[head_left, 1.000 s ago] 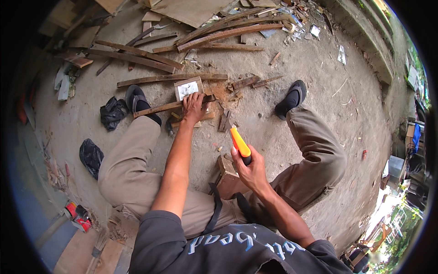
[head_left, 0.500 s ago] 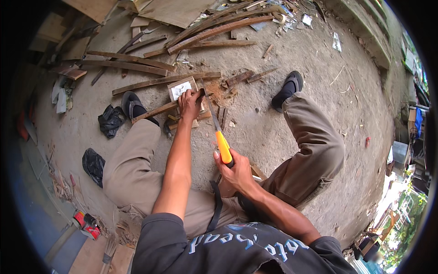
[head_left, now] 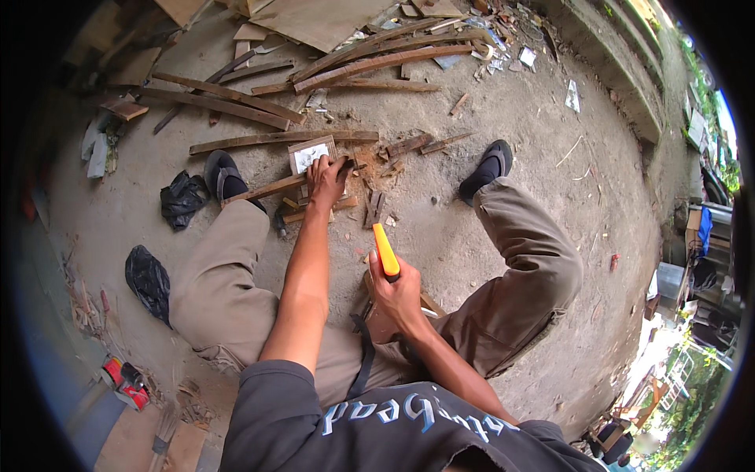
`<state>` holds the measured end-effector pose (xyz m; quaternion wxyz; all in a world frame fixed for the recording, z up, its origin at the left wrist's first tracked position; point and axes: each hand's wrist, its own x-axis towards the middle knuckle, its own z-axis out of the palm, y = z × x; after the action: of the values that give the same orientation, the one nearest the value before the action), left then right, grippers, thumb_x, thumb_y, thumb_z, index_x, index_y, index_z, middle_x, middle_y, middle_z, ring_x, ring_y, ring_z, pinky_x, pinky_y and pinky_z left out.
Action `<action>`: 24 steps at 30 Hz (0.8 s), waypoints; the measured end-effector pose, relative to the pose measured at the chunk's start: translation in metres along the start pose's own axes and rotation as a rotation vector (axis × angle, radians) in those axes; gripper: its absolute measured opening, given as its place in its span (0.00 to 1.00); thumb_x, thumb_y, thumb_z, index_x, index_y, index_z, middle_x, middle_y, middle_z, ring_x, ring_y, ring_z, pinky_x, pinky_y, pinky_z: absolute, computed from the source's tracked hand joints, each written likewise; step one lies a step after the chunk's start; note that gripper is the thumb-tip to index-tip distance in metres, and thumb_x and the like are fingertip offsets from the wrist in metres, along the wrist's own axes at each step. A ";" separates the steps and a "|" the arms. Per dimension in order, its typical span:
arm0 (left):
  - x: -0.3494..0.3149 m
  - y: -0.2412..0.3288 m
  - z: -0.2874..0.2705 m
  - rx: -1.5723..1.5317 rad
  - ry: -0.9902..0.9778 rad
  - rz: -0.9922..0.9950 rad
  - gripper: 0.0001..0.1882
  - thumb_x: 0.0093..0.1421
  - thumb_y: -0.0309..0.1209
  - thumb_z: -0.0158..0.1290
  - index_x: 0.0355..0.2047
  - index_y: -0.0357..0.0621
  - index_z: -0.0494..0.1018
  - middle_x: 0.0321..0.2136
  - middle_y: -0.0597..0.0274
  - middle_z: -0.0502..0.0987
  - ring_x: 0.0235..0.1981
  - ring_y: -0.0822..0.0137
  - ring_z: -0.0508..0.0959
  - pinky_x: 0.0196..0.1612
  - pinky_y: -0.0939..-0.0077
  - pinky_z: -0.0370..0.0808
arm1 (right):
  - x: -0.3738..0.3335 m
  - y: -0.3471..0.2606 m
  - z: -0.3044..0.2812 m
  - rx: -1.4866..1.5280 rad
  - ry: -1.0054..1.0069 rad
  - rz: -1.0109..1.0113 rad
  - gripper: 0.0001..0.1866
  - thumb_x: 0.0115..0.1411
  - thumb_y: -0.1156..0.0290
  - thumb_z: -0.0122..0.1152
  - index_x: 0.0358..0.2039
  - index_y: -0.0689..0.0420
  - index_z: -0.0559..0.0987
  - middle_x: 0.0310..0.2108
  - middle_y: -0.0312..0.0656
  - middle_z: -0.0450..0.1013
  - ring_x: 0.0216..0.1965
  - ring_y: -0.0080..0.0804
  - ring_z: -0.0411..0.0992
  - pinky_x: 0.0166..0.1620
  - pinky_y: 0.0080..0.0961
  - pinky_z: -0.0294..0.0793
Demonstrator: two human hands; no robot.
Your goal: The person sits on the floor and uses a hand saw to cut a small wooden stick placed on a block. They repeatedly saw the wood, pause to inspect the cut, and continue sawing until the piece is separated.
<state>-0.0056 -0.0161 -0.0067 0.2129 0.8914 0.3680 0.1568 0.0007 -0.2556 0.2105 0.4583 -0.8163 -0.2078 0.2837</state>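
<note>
My left hand (head_left: 326, 182) is closed round a narrow wooden strip (head_left: 271, 189), pressing it down over a small wooden block with a white patch on top (head_left: 313, 154). The strip slants from beside my left shoe, and its far end sticks out just past my fingers. My right hand (head_left: 395, 293) grips the yellow and black handle of a handsaw (head_left: 384, 250), which points away from me toward the strip's end. Its blade hardly shows, so I cannot tell whether it touches the wood. Sawdust (head_left: 363, 167) lies beside the strip's end.
Long wooden strips (head_left: 283, 137) lie beyond my hands, with more piled (head_left: 385, 63) farther off. Short offcuts (head_left: 409, 145) lie right of the block. My sandalled feet (head_left: 489, 167) flank the work. Black plastic bags (head_left: 184, 200) lie at left, and a concrete step (head_left: 605, 63) runs along the far right.
The saw blade, plainly visible before, is now barely discernible. My right hand still holds the handle in nearly the same place, and my left hand stays on the strip. The view has shifted slightly.
</note>
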 end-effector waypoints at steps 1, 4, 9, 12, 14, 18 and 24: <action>-0.002 -0.005 0.000 0.048 0.017 -0.025 0.21 0.60 0.47 0.56 0.50 0.52 0.77 0.39 0.58 0.72 0.46 0.56 0.70 0.51 0.58 0.64 | 0.004 -0.001 0.002 0.002 -0.006 -0.015 0.18 0.63 0.62 0.63 0.25 0.65 0.75 0.14 0.48 0.64 0.17 0.24 0.60 0.23 0.29 0.65; -0.002 -0.007 0.003 -0.011 -0.005 -0.018 0.21 0.59 0.46 0.58 0.46 0.46 0.76 0.39 0.57 0.70 0.46 0.55 0.69 0.51 0.58 0.63 | -0.029 0.018 -0.004 0.087 -0.001 -0.026 0.16 0.65 0.65 0.61 0.27 0.65 0.76 0.17 0.31 0.64 0.22 0.16 0.61 0.25 0.22 0.63; -0.004 -0.009 0.002 -0.016 -0.013 -0.033 0.21 0.59 0.46 0.58 0.46 0.46 0.77 0.39 0.56 0.70 0.46 0.55 0.69 0.50 0.58 0.63 | -0.014 0.009 -0.008 0.014 -0.063 0.055 0.16 0.66 0.65 0.60 0.26 0.65 0.76 0.17 0.31 0.67 0.21 0.16 0.63 0.26 0.20 0.65; -0.004 -0.007 0.000 -0.020 -0.032 -0.036 0.21 0.59 0.45 0.58 0.48 0.48 0.77 0.39 0.56 0.71 0.47 0.54 0.69 0.51 0.59 0.63 | -0.014 0.019 -0.007 0.064 -0.064 0.055 0.16 0.65 0.65 0.61 0.26 0.65 0.76 0.17 0.33 0.67 0.21 0.16 0.65 0.26 0.20 0.65; -0.005 -0.008 0.001 -0.004 -0.049 -0.047 0.21 0.59 0.45 0.58 0.48 0.48 0.77 0.39 0.56 0.70 0.47 0.54 0.69 0.51 0.59 0.63 | -0.027 0.024 -0.012 0.019 -0.016 -0.008 0.17 0.65 0.64 0.61 0.25 0.65 0.76 0.16 0.33 0.67 0.21 0.16 0.65 0.26 0.20 0.65; -0.004 -0.002 0.002 -0.013 -0.063 -0.061 0.21 0.59 0.46 0.58 0.48 0.49 0.77 0.41 0.56 0.70 0.48 0.55 0.68 0.52 0.59 0.62 | -0.020 0.024 -0.012 0.069 -0.002 0.031 0.18 0.66 0.62 0.61 0.25 0.64 0.76 0.16 0.29 0.66 0.20 0.16 0.62 0.24 0.21 0.62; -0.003 -0.005 0.005 -0.027 -0.040 -0.056 0.22 0.59 0.48 0.58 0.48 0.49 0.77 0.40 0.56 0.70 0.47 0.55 0.69 0.51 0.57 0.63 | -0.027 0.028 -0.008 0.070 0.031 -0.073 0.18 0.66 0.63 0.60 0.23 0.63 0.74 0.15 0.28 0.63 0.19 0.15 0.60 0.23 0.20 0.60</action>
<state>-0.0081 -0.0162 -0.0144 0.2365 0.8808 0.3863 0.1378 -0.0118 -0.2906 0.1975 0.4997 -0.7959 -0.2204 0.2612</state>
